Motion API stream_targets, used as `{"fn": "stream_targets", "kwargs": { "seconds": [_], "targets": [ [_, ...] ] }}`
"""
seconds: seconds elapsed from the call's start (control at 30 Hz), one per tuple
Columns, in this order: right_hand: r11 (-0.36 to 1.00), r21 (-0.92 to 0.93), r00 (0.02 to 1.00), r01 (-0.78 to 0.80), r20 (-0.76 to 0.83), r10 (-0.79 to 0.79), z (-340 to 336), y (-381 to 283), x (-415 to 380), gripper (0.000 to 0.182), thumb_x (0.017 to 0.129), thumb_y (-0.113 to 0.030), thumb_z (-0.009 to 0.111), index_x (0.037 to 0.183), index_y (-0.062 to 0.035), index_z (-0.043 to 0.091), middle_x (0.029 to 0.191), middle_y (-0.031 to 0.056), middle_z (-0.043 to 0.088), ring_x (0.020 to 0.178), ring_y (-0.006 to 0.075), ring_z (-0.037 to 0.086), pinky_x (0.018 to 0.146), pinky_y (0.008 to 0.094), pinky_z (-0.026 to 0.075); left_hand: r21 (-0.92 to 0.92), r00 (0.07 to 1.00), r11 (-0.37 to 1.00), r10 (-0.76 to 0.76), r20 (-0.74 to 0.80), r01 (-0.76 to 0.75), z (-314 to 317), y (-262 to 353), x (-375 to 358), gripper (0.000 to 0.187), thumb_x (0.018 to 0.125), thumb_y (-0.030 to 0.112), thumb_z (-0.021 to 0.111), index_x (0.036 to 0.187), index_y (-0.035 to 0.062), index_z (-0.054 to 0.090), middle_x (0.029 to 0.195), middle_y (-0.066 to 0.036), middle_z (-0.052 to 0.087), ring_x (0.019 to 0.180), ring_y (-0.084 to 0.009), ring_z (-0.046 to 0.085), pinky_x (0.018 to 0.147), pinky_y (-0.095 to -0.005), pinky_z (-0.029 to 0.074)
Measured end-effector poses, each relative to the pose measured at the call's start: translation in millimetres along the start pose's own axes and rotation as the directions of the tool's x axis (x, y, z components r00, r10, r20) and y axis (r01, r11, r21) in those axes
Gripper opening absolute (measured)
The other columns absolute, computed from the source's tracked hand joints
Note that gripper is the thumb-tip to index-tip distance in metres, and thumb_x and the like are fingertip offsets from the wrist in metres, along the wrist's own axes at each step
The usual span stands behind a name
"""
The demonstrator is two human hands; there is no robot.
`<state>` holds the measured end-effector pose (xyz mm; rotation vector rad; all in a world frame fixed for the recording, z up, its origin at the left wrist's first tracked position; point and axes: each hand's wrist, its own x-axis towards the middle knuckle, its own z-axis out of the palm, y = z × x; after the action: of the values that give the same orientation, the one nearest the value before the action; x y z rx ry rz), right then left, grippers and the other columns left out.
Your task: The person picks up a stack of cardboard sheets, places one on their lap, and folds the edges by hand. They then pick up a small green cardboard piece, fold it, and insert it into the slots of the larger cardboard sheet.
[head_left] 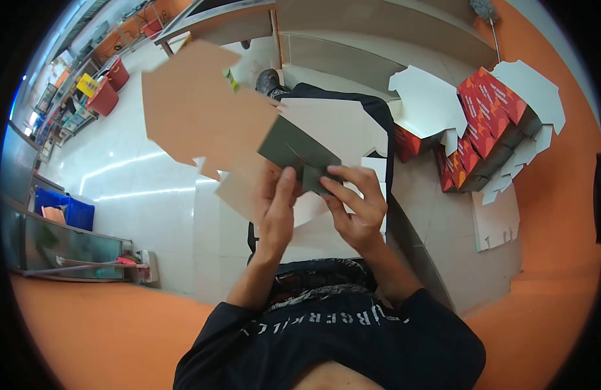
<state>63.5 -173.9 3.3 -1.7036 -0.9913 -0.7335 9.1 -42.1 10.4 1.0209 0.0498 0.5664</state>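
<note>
— Just below chest height, what is the person holding?

— A flat carton blank [248, 140], brown cardboard on the outer face, grey inside, raised over the lap. The left hand [276, 211] has its fingers [284, 188] closed on the lower flaps, and the right hand [360, 208] pinches a grey flap, thumb on top and fingers [352, 174] curled behind.

— How would it handle?

— Light, I'd judge, and stiff across the panels but floppy at the creases, so it would sag if taken by one corner. The scored folds near the middle look the surest place to grip.

— What else is around?

— To the right, on the pale floor [151, 175], a stack of red printed cartons [485, 127] with white flaps [427, 97] spread open. Far left, a blue crate [66, 208]. An orange surface [560, 214] rims the view.
</note>
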Motion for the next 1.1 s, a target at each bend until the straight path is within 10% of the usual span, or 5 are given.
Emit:
{"fn": "stream_targets", "kwargs": {
  "seconds": [0.33,0.47,0.7,0.83,1.1],
  "targets": [
    [0.995,0.051,0.995,-0.091,-0.026,0.092,5,19,5,0.024,0.083,-0.001,0.064,0.107,-0.0025,0.066,0.108,0.0145,0.064,0.102,0.0317,0.06,0.085,0.0362,0.049,0.344,0.933,0.939,-0.131,0.335,0.008,-9,9,6,0.026,0.1,0.013,0.044,0.113,-0.0044,0.058,0.105,-0.015,0.065,0.111,-0.0219,0.059,0.096,-0.0348,0.046],
    [0.843,0.181,0.826,-0.506,-0.178,0.534,-15,50,20,0.017,0.09,-0.008,0.062,0.103,0.0013,0.067,0.093,0.0079,0.069,0.082,0.0084,0.061,0.068,0.0232,0.047,0.719,0.711,0.14,-0.111,0.694,-0.68,-31,45,8,0.042,0.085,0.026,0.07,0.117,0.0026,0.059,0.127,-0.014,0.057,0.12,-0.0343,0.053,0.1,-0.0417,0.043],
    [0.651,0.196,0.679,-0.733,0.266,0.684,-9,80,16,0.031,0.09,-0.019,0.064,0.113,0.0018,0.062,0.103,0.0149,0.066,0.096,0.0171,0.063,0.078,0.0299,0.05,0.748,0.651,0.381,-0.371,0.662,-0.544,-99,42,-6,0.028,0.079,0.008,0.072,0.106,0.0071,0.065,0.109,-0.011,0.067,0.105,-0.0308,0.062,0.09,-0.0392,0.049],
    [0.956,0.111,0.953,-0.272,0.166,0.252,-28,51,9,0.035,0.086,-0.023,0.069,0.113,-0.0023,0.061,0.119,0.0186,0.059,0.113,0.0306,0.057,0.092,0.0393,0.046,0.864,0.839,0.495,-0.428,0.335,-0.093,-79,56,-4,0.016,0.084,0.002,0.065,0.1,0.0019,0.063,0.092,-0.01,0.067,0.085,-0.0217,0.064,0.075,-0.0322,0.05],
    [0.993,0.079,0.974,0.09,0.203,-0.105,-39,-11,21,0.034,0.068,-0.009,0.081,0.098,-0.0082,0.066,0.089,0.0059,0.054,0.086,0.0249,0.053,0.074,0.0386,0.044,0.649,0.827,0.754,-0.299,0.476,-0.1,-63,55,12,0.012,0.09,0.001,0.057,0.102,-0.0017,0.059,0.08,-0.004,0.058,0.068,-0.0107,0.051,0.063,-0.0253,0.042]
  ]
}}
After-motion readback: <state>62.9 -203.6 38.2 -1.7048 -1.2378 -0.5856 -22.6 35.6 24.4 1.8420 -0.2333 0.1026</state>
